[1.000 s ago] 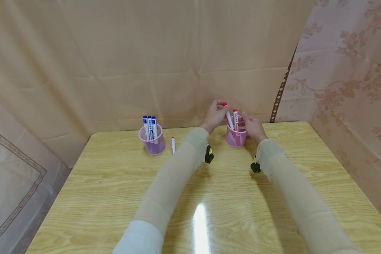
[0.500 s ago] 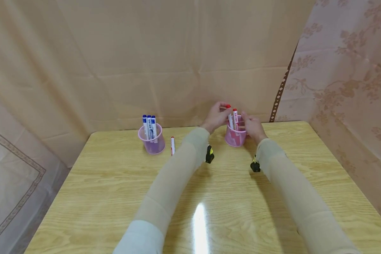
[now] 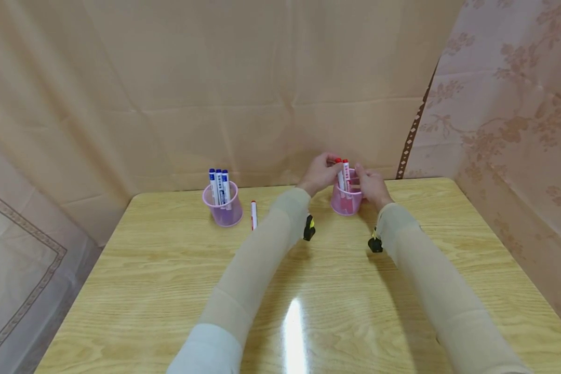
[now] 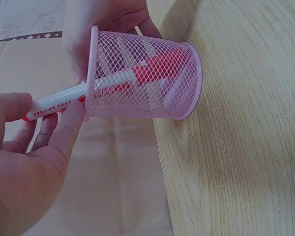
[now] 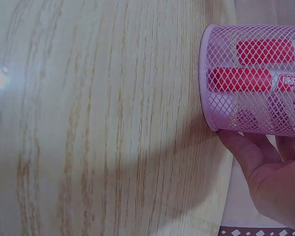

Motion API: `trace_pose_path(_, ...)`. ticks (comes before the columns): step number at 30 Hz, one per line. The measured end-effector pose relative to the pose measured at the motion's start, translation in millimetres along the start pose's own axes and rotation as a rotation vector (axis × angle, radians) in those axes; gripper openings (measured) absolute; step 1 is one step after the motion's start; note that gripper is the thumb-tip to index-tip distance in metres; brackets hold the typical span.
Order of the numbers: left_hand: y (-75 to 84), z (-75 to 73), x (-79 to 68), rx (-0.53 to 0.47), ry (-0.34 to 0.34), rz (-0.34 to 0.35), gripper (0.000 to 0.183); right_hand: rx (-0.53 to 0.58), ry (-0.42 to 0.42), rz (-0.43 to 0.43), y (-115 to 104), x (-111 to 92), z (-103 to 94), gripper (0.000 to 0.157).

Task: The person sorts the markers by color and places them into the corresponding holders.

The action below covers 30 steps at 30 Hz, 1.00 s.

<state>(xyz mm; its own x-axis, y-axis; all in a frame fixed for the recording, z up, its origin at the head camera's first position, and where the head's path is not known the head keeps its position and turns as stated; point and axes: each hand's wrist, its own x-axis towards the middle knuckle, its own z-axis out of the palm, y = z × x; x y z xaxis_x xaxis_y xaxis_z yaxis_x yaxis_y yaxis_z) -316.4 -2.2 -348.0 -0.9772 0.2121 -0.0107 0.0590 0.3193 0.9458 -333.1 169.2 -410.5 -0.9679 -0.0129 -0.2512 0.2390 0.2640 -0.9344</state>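
At the back right of the table stands a pink mesh pen cup [image 3: 346, 204] with two red-capped markers in it. My left hand [image 3: 319, 174] is at its left rim, fingers and thumb pinching the top of the left red marker [image 4: 64, 100]. That marker's lower part is inside the cup, seen through the mesh. Beside it, the other red marker [image 3: 347, 175] leans upright. My right hand [image 3: 373, 188] grips the cup from the right; in the right wrist view its fingers [image 5: 246, 152] lie against the mesh wall.
A second pink mesh cup [image 3: 227, 217] holding several blue-capped markers [image 3: 219, 186] stands to the left. A lone red-capped marker [image 3: 254, 214] lies between the cups, partly behind my left sleeve. Beige curtain [image 3: 191, 104] hangs behind the wooden table [image 3: 168, 280].
The marker in my left hand has gone from a slant to nearly upright and sunk lower into the cup, beside the other red one. My right hand stays on the cup.
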Motion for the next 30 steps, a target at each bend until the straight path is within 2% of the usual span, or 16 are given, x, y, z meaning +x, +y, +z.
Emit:
trace_pose_path(8, 0.4, 1.8, -0.8, 0.017, -0.021, 0.052, 0.030, 0.011, -0.001, 0.011, 0.6, 0.9, 0.0, 0.075)
trace_pose_path(15, 1.1, 5.4, -1.1, 0.203, -0.027, 0.095, 0.026, 0.001, 0.004, 0.021, -0.4, 0.2, 0.2, 0.075)
trace_pose_path(18, 1.5, 8.7, -0.3, 0.240, -0.016, 0.085, 0.025, 0.009, 0.010, 0.022, -0.4, 0.4, 1.2, 0.075)
trace_pose_path(24, 2.0, 11.8, 0.4, 0.240, -0.021, 0.042, 0.026, 0.009, 0.030, 0.017, 1.0, 2.0, 1.7, 0.072)
trace_pose_path(30, 2.7, 14.3, -0.9, 0.285, -0.012, 0.048, 0.027, 0.000, 0.028, 0.015, 2.8, 2.6, 1.9, 0.076)
